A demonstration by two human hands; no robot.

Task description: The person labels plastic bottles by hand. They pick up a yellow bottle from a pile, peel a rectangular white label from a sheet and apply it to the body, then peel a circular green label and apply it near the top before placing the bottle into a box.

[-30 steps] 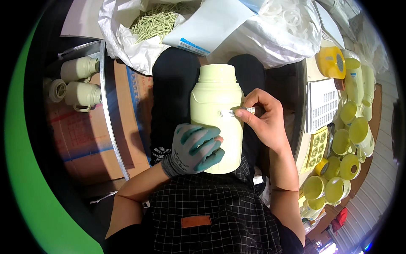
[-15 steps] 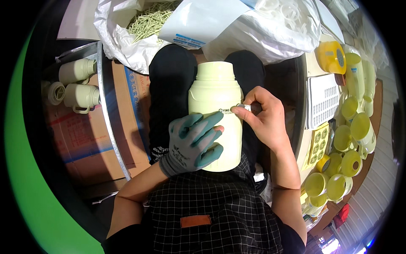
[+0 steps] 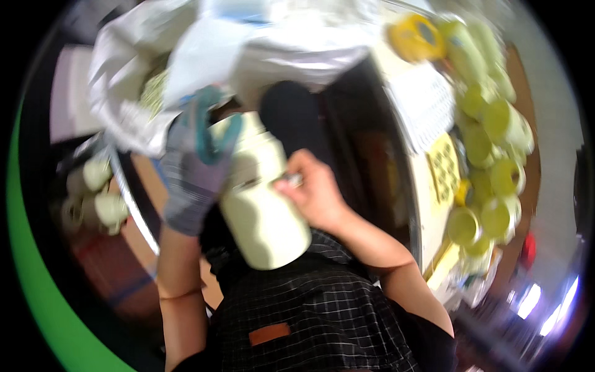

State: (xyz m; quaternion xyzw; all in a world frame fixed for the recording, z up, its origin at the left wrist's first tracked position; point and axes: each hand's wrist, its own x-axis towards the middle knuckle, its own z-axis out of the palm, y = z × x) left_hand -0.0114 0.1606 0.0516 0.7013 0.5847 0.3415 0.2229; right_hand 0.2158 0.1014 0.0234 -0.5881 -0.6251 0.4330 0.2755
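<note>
A pale yellow thermos flask body (image 3: 266,214) lies tilted across my lap, its neck pointing up and left. My left hand (image 3: 201,149), in a grey and teal glove, is at that neck with the fingers curled round it, blurred by motion. Dark print (image 3: 248,185) shows as a smear on the flask's front. My bare right hand (image 3: 316,192) is closed in a pinch beside the flask's right side. Between its thumb and forefinger sits a small whitish piece (image 3: 294,180), too blurred to name.
White sacks (image 3: 118,93) stand ahead, one with thin pale green sticks (image 3: 155,93). On the right table are yellow cups (image 3: 463,226), a tape roll (image 3: 416,38), a printed sheet (image 3: 421,102) and a sticker sheet (image 3: 444,167). More flasks (image 3: 111,209) lie at left.
My left hand has gone from the flask's lower front up to its neck. The flask has tilted to the left. My right hand stays pinched beside it, and the view has shifted.
</note>
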